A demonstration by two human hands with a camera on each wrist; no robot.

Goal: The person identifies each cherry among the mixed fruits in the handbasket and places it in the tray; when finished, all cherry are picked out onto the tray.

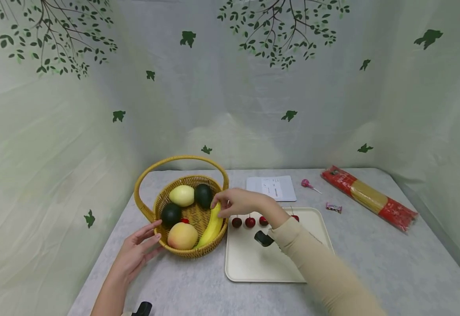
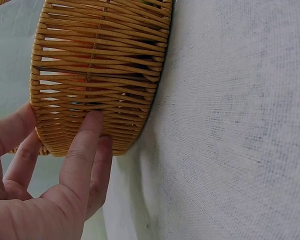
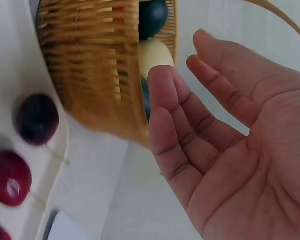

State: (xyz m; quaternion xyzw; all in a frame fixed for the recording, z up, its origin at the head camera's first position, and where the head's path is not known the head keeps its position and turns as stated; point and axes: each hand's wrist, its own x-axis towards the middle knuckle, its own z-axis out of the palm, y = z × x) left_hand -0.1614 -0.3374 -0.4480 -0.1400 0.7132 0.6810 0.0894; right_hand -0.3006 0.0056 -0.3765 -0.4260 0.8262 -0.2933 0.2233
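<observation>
A wicker basket (image 1: 192, 251) with a tall handle holds a banana (image 1: 213, 226), a peach (image 1: 182, 236), a pale yellow lemon-like fruit (image 1: 182, 195), two dark green avocado-like fruits (image 1: 203, 195) and a small red thing, mostly hidden. My left hand (image 1: 137, 251) rests its fingertips on the basket's near-left side, the fingers fairly straight in the left wrist view. Over the basket's right rim, my right hand (image 1: 239, 204) is at the banana's upper end. The right wrist view shows that hand (image 3: 235, 145) with loosely bent fingers, thumb apart, and nothing between them.
Right of the basket lies a cream tray (image 1: 261, 267) with several cherries (image 1: 250, 222) in a row, partly behind my right arm. Farther back are a white labelled packet (image 1: 289, 186), a lollipop (image 1: 305, 183), a small wrapped candy (image 1: 333, 207) and a long red-and-yellow package (image 1: 368, 197).
</observation>
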